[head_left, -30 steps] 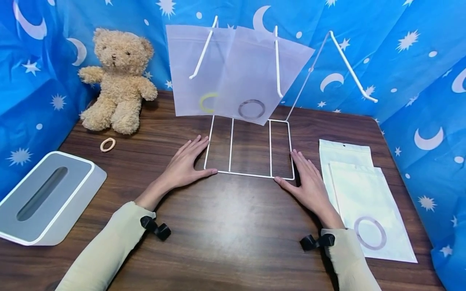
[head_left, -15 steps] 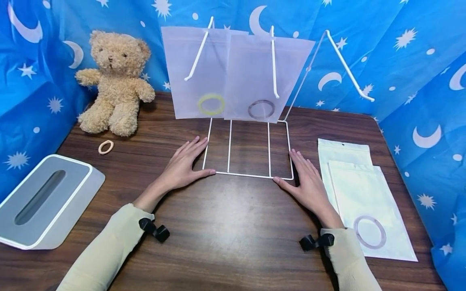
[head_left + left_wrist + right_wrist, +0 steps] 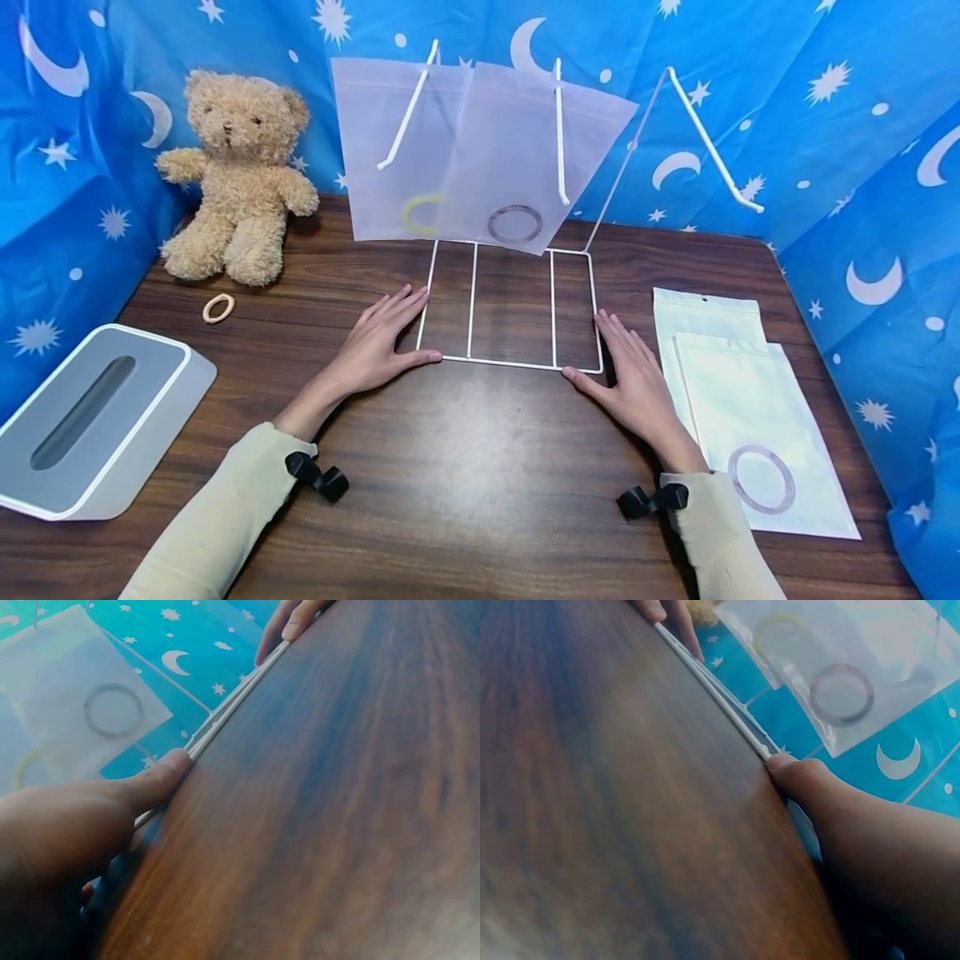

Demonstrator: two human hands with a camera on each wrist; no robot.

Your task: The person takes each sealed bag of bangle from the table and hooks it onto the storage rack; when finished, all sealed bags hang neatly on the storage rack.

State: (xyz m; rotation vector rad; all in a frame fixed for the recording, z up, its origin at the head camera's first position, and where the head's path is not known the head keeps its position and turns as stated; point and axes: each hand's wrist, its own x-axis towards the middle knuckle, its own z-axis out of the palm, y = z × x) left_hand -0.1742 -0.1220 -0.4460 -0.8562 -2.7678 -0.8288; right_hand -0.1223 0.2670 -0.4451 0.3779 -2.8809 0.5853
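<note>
Wood-grain table (image 3: 465,483) bears a white wire display rack (image 3: 510,363); two zip bags (image 3: 513,150) hang from its hooks (image 3: 561,158), left hand (image 3: 378,343) and right hand (image 3: 636,379) touch its front corners—fingers extended, gripping nothing—and the plastic-clouded rings (image 3: 491,224) are apparently bangles.

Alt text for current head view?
Left hand and right hand touch a white wire rack on a wooden table; two translucent bags with rings hang from its hooks. Teddy bear at left, two overlapping bags at right.

Soft glare mid tabletop (image 3: 487,454)
</note>
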